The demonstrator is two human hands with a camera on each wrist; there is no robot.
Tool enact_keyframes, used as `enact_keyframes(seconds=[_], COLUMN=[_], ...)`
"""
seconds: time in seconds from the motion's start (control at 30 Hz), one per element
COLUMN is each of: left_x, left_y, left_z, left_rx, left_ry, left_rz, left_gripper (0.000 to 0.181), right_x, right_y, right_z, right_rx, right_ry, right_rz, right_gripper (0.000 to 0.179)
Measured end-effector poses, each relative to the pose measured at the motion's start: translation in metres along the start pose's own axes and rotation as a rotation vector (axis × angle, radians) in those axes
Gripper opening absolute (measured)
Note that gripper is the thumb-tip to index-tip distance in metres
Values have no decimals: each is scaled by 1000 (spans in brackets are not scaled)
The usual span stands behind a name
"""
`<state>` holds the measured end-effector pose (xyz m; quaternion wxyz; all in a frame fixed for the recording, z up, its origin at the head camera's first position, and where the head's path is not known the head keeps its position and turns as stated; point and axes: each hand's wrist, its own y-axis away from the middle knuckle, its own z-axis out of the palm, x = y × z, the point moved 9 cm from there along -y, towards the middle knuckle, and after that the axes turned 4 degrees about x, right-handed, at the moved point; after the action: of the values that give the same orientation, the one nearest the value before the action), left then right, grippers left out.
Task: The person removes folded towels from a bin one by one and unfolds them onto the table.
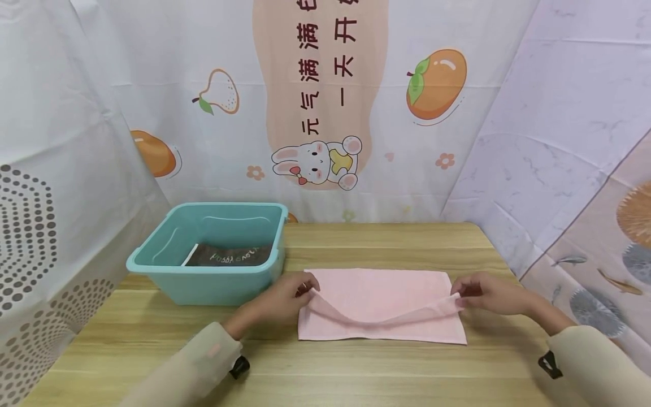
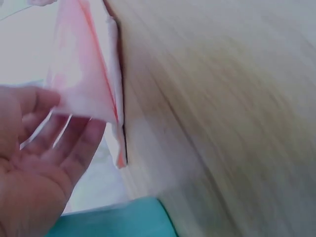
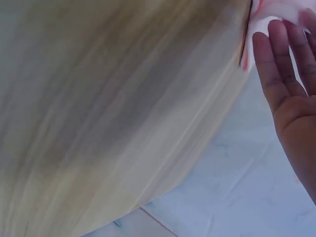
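Observation:
A pink towel [image 1: 376,285] lies on the wooden table with its near edge raised in a sagging flap. My left hand [image 1: 287,297] pinches the flap's left corner between thumb and fingers. At the opposite corner, the right hand [image 1: 495,293] pinches the flap too. In the left wrist view the towel [image 2: 84,64] hangs from the left hand [image 2: 44,148], whose lower fingers are spread behind it. The right wrist view has the right hand [image 3: 296,84] at its right edge, partly cut off, beside a bit of towel [image 3: 276,10].
Left of the towel stands a turquoise plastic basin [image 1: 213,280] with a dark cloth [image 1: 229,255] in it, bearing pale lettering. The wooden table [image 1: 356,373] reaches back to a printed curtain [image 1: 224,147]. More sheeting hangs along both sides.

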<state>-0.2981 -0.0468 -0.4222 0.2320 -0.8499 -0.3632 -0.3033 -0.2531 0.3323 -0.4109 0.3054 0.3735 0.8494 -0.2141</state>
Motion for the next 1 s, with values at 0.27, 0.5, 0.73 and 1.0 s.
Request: enact_keyframes(seconds=[0.27, 0.5, 0.73, 1.0], left_x=[-8, -10, -22, -23], left_y=[-11, -30, -44, -61], left_z=[-17, -31, -42, -55], left_rx=[311, 494, 614, 787], left_ry=[142, 223, 283, 327], left_rz=[-189, -235, -356, -360], left_gripper=[16, 18, 23, 17], right_x=[13, 32, 48, 60], right_y=[-13, -29, -40, -53], right_z=[-23, -43, -61, -79], right_rx=[100, 203, 278, 371], right_ry=[-82, -121, -213, -223], right_rz=[95, 209, 324, 385], right_gripper=[10, 12, 27, 36])
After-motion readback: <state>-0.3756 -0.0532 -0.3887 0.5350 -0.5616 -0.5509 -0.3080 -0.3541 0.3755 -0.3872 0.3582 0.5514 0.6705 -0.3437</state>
